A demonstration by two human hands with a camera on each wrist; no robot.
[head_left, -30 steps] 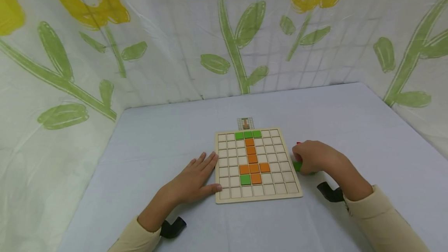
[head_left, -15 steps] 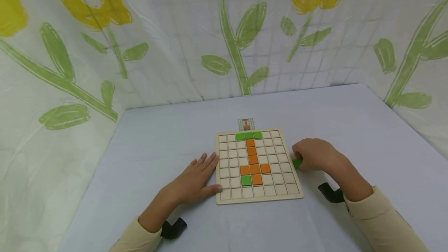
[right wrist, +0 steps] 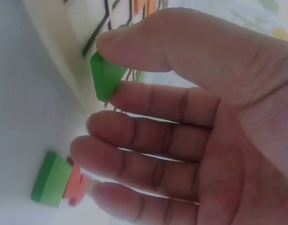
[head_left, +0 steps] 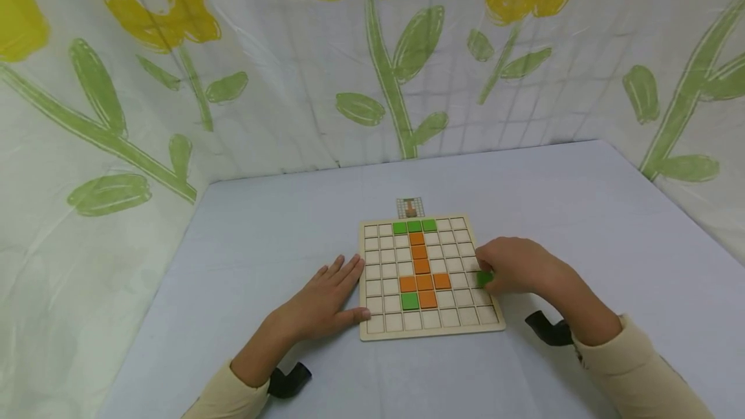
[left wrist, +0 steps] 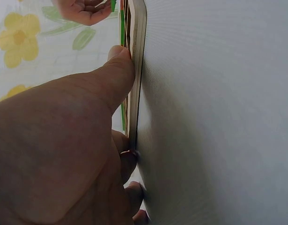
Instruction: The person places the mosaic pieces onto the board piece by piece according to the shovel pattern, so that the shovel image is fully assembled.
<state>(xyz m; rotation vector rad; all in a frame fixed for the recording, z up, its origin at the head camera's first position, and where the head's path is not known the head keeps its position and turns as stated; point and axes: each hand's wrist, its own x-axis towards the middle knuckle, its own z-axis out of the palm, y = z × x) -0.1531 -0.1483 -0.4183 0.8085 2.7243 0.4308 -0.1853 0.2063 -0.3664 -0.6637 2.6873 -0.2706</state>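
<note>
A wooden grid board (head_left: 432,335) lies on the table, with square tiles set in its cells. Three green tiles (head_left: 414,226) line the top row. Orange tiles (head_left: 420,251) run down the middle, widening to a row of three, with a green tile (head_left: 410,300) beside an orange one below. My left hand (head_left: 323,302) rests flat with its fingers and thumb at the board's left edge. Over the right edge, my right hand (head_left: 518,267) pinches a green tile (right wrist: 105,77) between thumb and index finger. Its other fingers are extended in the right wrist view.
Past the board's far edge lies a small printed grid card (head_left: 410,207). In the right wrist view another green tile (right wrist: 52,178) and a red piece (right wrist: 76,185) sit on the table right of the board. A flower-painted curtain (head_left: 262,115) hangs behind the table.
My right hand has moved left from beside the board to over its right edge, carrying the green tile. My left hand has stayed in place.
</note>
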